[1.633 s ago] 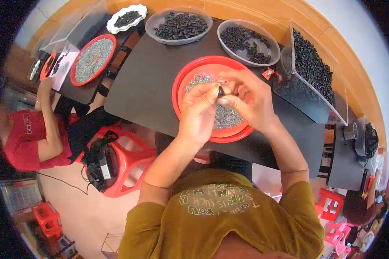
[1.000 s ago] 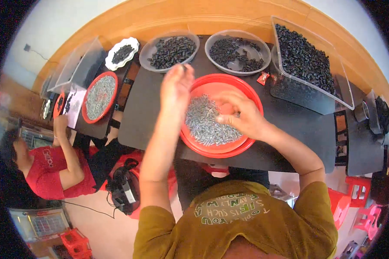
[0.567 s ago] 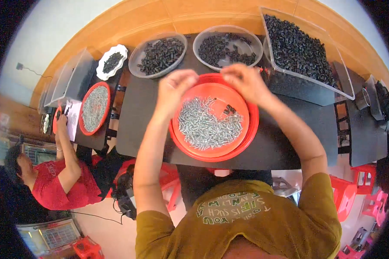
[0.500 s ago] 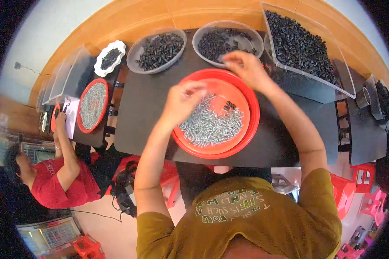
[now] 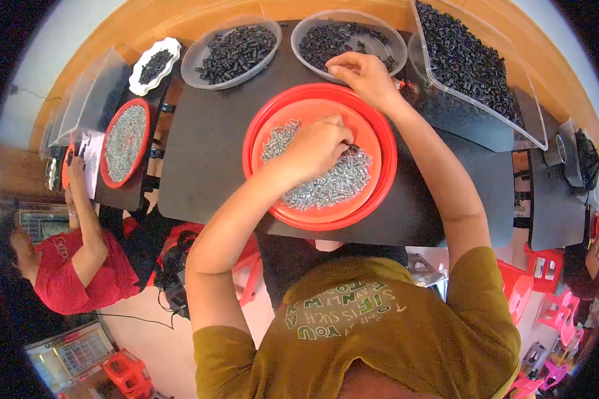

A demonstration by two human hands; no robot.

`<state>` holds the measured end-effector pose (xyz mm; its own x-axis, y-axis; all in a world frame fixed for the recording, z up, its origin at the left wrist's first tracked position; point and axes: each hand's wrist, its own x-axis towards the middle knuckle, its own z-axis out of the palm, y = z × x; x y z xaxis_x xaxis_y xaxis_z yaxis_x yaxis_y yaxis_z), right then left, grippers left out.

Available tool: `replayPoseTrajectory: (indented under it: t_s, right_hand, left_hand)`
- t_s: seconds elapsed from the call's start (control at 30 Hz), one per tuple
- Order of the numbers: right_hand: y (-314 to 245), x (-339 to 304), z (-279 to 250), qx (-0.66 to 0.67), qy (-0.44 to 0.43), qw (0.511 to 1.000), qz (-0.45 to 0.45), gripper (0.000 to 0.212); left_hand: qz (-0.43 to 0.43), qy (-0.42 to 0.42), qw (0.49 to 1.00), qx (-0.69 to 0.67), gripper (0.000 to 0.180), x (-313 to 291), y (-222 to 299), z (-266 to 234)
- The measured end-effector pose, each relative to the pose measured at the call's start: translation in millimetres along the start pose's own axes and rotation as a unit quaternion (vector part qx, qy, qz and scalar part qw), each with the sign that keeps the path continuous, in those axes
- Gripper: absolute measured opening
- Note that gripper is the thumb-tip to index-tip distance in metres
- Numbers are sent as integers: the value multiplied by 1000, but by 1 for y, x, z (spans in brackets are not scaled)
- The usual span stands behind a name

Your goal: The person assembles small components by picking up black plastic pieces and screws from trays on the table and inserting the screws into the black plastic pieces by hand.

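Note:
My left hand reaches over a red plate that sits inside a larger red basin. Its fingers are closed at a few small black plastic pieces on the plate's right side. Around them lies a heap of small silvery metal pieces, partly covered by my left hand and forearm. My right hand hovers beyond the basin, at the near rim of a clear round bowl of black pieces. Thumb and fingertips there are pressed together; whatever is between them is too small to make out.
Another clear bowl of black pieces stands at the back left. A large clear bin full of them occupies the back right. At the left table, a co-worker in a red shirt sits near a red tray of metal pieces and a white dish.
My left hand has moved right and down onto the black pieces on the plate, its fingers closing. My right hand has drawn slightly nearer. The whole view has shifted a little.

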<state>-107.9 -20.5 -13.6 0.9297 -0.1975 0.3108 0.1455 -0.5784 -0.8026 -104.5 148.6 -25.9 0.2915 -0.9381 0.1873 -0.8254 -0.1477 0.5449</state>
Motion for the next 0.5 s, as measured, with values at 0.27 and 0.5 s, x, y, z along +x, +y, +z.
replayPoseTrajectory:
  t_s: [0.27,0.5]
  right_hand:
    - [-31,-24,-13,36,-52,998,-8,20]
    - [-32,-50,-19,24,-96,993,-62,17]
  left_hand:
    - [-48,-86,993,-68,9,6,2,-10]
    - [-93,-97,983,-129,10,0,-9,-12]
